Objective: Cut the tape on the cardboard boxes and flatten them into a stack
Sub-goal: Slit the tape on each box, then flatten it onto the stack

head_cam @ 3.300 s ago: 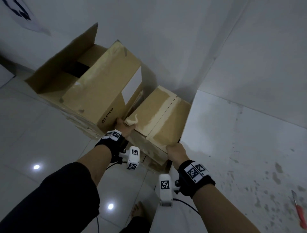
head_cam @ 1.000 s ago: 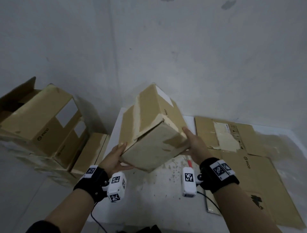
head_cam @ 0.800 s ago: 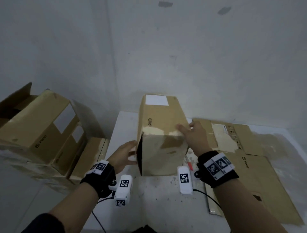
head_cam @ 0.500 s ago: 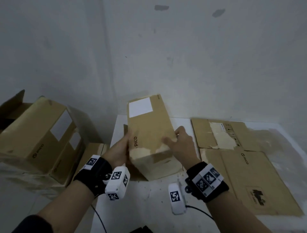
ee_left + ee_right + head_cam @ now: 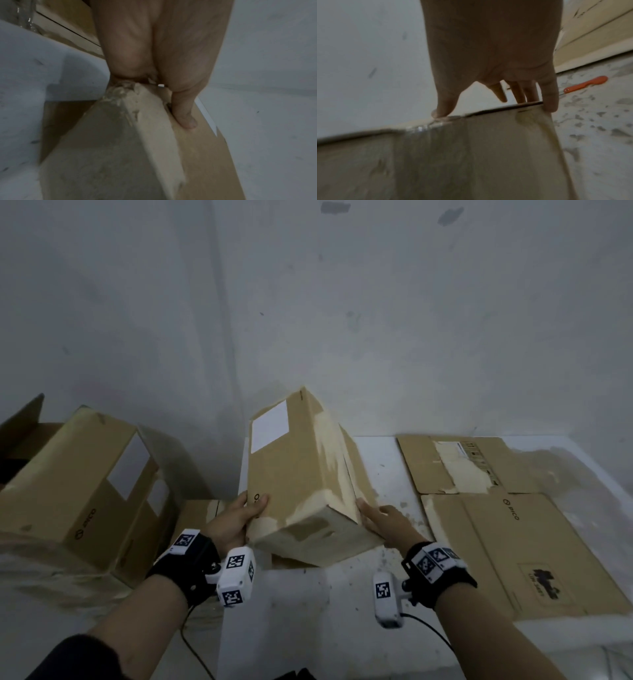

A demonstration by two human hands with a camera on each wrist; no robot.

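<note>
On the white worktop, near its left edge, a sealed cardboard box sits tilted, its near end raised and facing the person. A white label shows on its top face toward the far end; pale tape covers the near end and runs along the upper edge. The left hand grips the box's near left corner, thumb laid on the top face. The right hand holds the near right edge (fingers behind the end flap, thumb pressed to the taped seam).

To the right, flattened cardboard lies on the worktop, well apart from the box. An orange-handled cutter lies on the speckled surface beyond the right hand, visible only from the right wrist. Left of the worktop, lower down, stand more cardboard boxes, one with an open flap.
</note>
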